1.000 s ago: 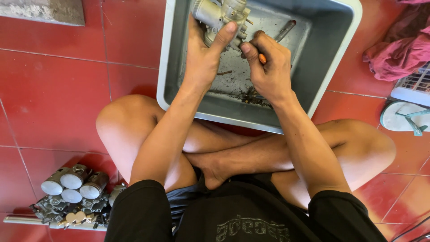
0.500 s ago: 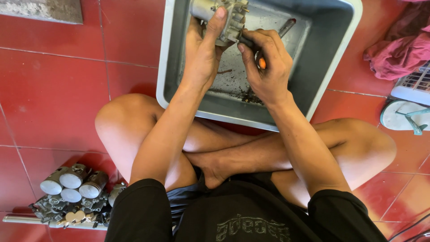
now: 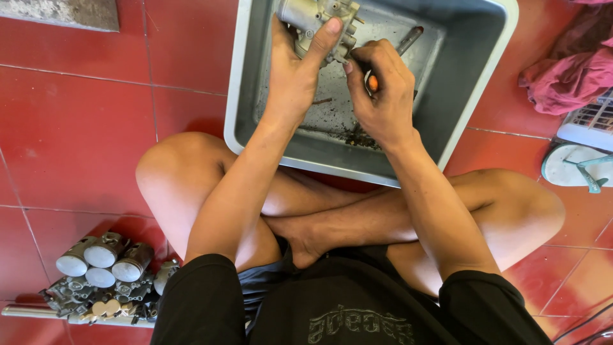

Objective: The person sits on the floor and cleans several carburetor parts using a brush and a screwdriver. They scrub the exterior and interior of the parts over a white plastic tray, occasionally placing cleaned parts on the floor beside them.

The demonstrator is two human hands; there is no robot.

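I sit cross-legged on a red tiled floor with a grey plastic tub in front of me. My left hand grips a metal carburetor body held over the tub. My right hand is closed around an orange-handled tool, its tip against the carburetor's right side. The tool's shaft is hidden by my fingers. A second dark tool lies on the dirty tub floor behind my right hand.
A bank of carburetors with round silver caps lies on the floor by my left knee. A pink cloth is bunched at the right. Below it lie a pale sandal and a white grille.
Both hands and the carburetor shifted slightly; the carburetor sits closer to the top edge of view, and my right hand stays pressed to its side with the tool.
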